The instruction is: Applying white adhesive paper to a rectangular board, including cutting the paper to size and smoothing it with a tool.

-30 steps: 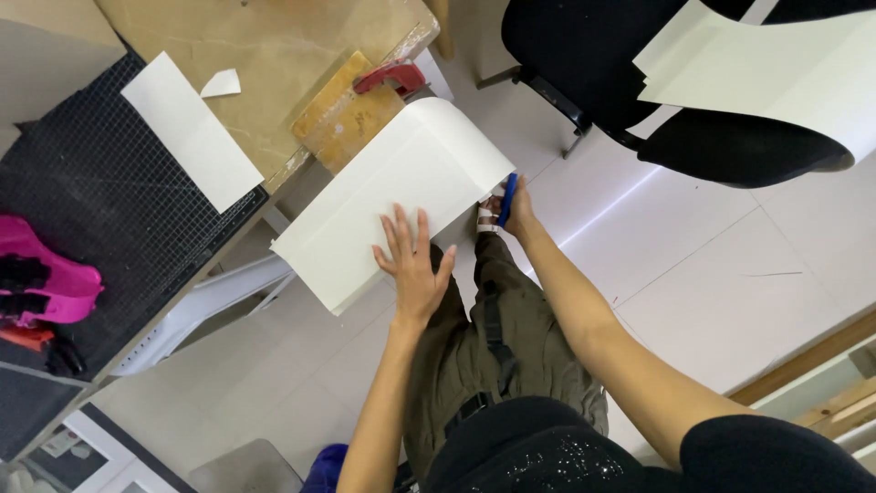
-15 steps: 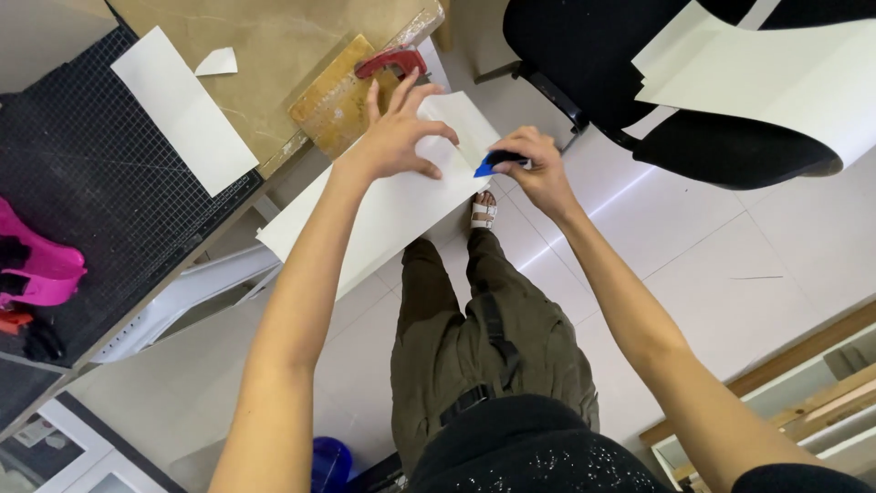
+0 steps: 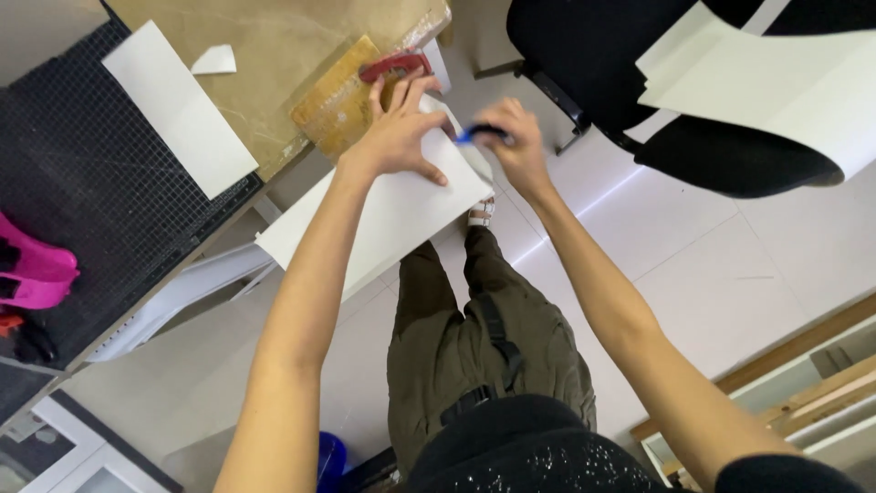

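A large white sheet juts out over the table edge above my knees. My left hand lies flat on its far end, fingers spread, pressing it down next to a wooden block and a red tool. My right hand is closed on a small blue tool at the sheet's far right edge. The tool's tip is hidden by my fingers.
A black gridded cutting mat covers the table's left, with a white strip and a paper scrap lying by a brown board. Pink items lie far left. A black chair carries large white sheets.
My left hand slid from the sheet's near middle up to its far end. The sheet was pushed further onto the table, and my right hand followed with the blue tool.
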